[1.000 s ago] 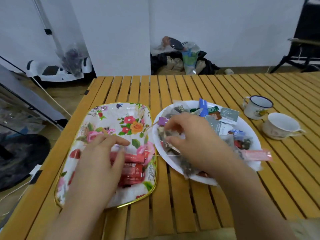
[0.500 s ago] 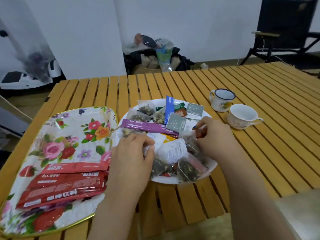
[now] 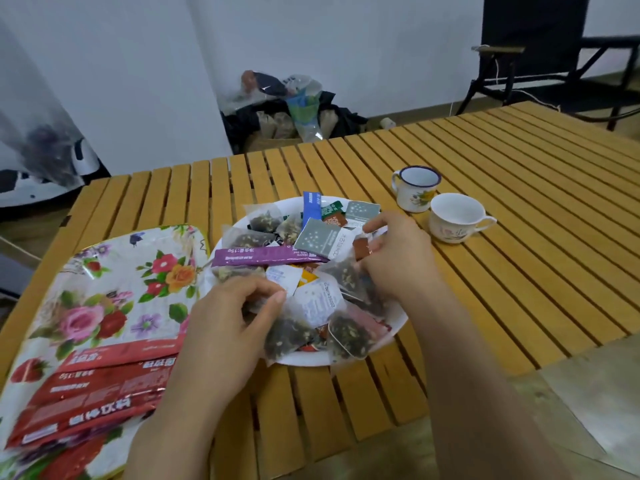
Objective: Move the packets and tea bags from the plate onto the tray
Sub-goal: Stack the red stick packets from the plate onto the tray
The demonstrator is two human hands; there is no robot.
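Mid-sort: left hand [image 3: 239, 313] pinches what looks like a tea bag [image 3: 287, 336], right hand [image 3: 391, 258] pinches a brown packet [image 3: 362, 247] on the plate [image 3: 398, 318]; next they need lifting over to the tray [image 3: 104, 271].

The floral-printed tray [image 3: 114, 271] runs off the left and bottom edges, and the red foil packets [image 3: 100, 389] on it are partly covered by the left hand [image 3: 228, 327]. That hand's fingertips hide what they pinch on the round white plate [image 3: 394, 320]. The right hand [image 3: 394, 258] masks the plate's right rim; the heaped bags behind the table are too blurred to name
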